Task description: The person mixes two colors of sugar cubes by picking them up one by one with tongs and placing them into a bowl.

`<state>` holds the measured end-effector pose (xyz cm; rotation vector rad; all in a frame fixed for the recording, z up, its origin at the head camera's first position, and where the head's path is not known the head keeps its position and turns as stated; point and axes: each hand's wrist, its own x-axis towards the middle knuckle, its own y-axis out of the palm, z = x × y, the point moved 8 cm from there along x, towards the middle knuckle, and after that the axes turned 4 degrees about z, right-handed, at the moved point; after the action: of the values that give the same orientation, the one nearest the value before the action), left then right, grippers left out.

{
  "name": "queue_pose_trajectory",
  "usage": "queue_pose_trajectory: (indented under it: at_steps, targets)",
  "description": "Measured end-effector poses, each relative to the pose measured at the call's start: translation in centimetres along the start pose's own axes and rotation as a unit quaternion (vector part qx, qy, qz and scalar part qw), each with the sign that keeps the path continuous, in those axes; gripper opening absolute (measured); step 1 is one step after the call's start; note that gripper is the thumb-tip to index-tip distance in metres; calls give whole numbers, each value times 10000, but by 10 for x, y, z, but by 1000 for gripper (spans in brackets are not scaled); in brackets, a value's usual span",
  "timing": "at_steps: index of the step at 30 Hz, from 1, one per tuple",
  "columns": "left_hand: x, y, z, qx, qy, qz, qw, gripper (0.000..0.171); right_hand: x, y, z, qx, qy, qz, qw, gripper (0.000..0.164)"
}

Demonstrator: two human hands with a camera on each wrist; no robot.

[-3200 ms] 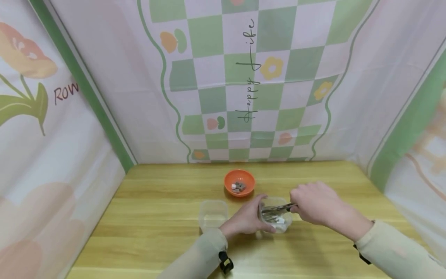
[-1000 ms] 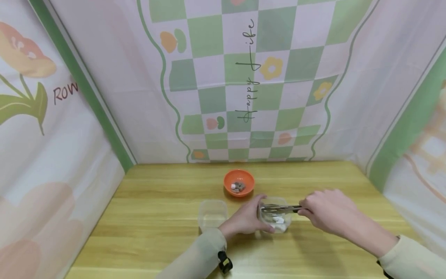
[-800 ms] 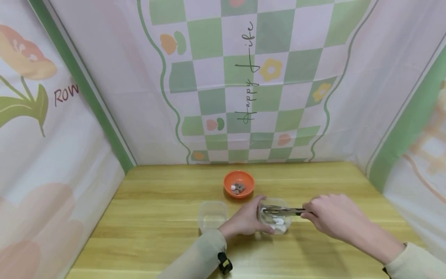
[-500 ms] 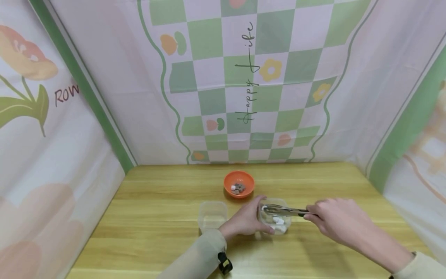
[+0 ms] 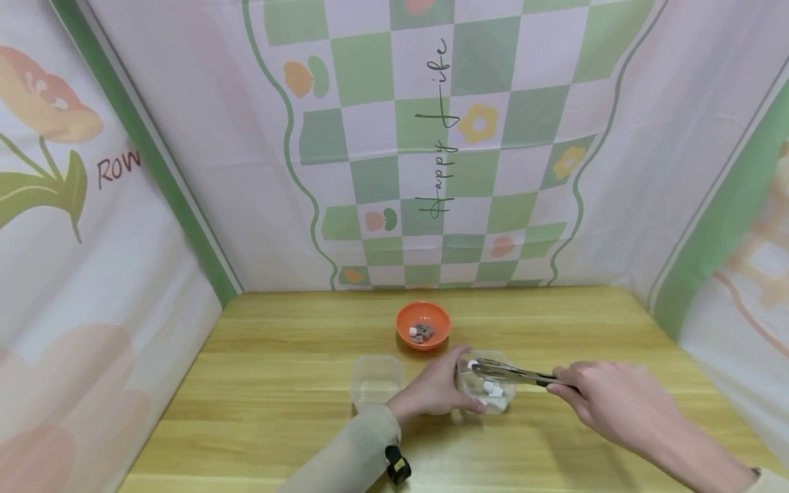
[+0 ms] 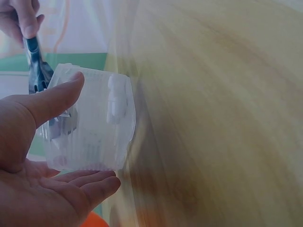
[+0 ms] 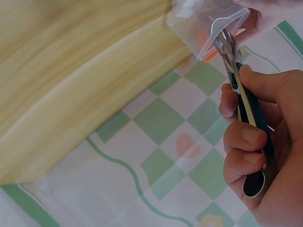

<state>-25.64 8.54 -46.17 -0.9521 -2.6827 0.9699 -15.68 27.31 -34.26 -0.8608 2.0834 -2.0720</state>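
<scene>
With thumb and fingers on opposite sides, my left hand (image 5: 434, 385) grips a clear plastic container (image 5: 510, 387). Several white cubes (image 5: 493, 389) lie inside; in the left wrist view some show blurred through its wall (image 6: 92, 137). Metal tongs (image 5: 516, 374) with dark handle parts are held in my right hand (image 5: 622, 404), its fingers wrapped round them in the right wrist view. The tongs' tips reach over the container's rim. One white piece (image 5: 472, 364) shows right at the tips; whether they pinch it is unclear.
An orange bowl (image 5: 422, 307) holds several brownish-grey cubes and a white one, behind the container. Left of my left hand stands a second clear container (image 5: 359, 383), partly hidden by the left arm. The wooden table (image 5: 277, 383) meets patterned fabric walls (image 5: 425, 164) at the back.
My right hand has drawn back toward the right and nearer, taking the tongs with it. The white piece by their tips has come into view. My left hand and the container stay put.
</scene>
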Motion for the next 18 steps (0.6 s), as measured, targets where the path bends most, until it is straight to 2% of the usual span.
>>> queue_pose_trajectory:
  at_steps: [18]
  targets:
    - [1,1,2,-18,35,-4,10000,107,-12,-6,2,-28,74,-524,9986,44]
